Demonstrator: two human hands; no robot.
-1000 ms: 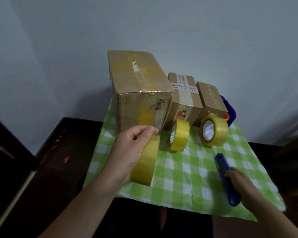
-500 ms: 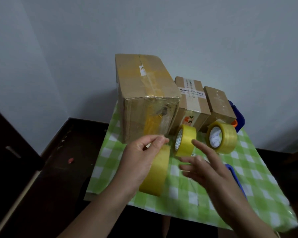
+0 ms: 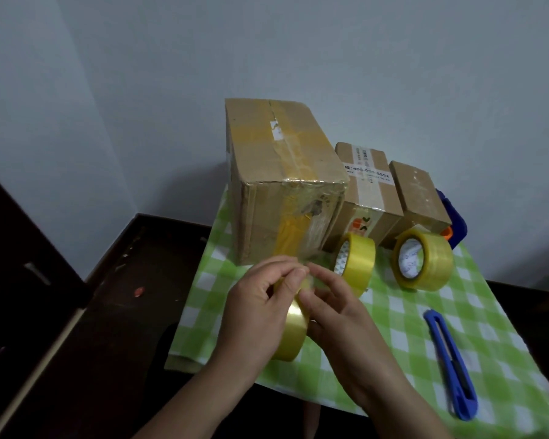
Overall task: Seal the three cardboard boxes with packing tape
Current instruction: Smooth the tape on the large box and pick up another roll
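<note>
"What's the room like around you?"

"You're facing a plain, pale grey-blue wall (image 3: 362, 58), lit softly and evenly. It meets a second wall at a corner (image 3: 108, 137) on your left."

"And lower down?"

"Your table carries a green-and-white checked cloth (image 3: 504, 312). Left of it you have a dark brown surface (image 3: 114, 327) with a small red speck (image 3: 138, 292); floor or tabletop, you can't tell. At your far left stands dark furniture (image 3: 7, 248) with a pale handle (image 3: 37, 274)."

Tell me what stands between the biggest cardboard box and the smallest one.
In the head view, the medium box stands between the biggest box and the smallest box, all in one row.
</note>
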